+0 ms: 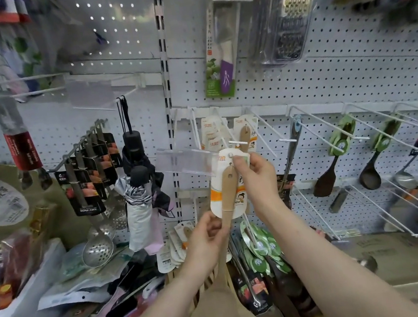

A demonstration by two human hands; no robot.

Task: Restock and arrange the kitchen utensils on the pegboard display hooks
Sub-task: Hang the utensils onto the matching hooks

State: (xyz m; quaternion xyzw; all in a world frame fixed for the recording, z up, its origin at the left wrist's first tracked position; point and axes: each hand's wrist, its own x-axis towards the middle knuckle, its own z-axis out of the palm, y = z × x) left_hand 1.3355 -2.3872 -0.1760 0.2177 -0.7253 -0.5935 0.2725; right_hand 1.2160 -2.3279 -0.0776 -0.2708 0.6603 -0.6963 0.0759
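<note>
L hand (207, 237): fingers grip wooden spatula (227, 188) handle, mid-shaft. R hand (256, 175): fingers pinch spatula's card (215, 185) top at hook (231, 155) tip on pegboard (327, 77). Spatula approx. upright.

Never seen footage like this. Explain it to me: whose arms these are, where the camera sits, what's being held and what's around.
There is no machine here: the two bare arms belong to a person, and the single camera is worn on their head, looking forward and down, so you see what they see. They face a shop's white pegboard with wire hooks. The left hand grips the handle of a wooden spatula with a paper card on it; the right hand pinches the card's top at the tip of a hook, apparently to hang it. More wooden spatulas lie bundled below. Left hang slotted ladles and folded umbrellas; right hang dark wooden spoons.
</note>
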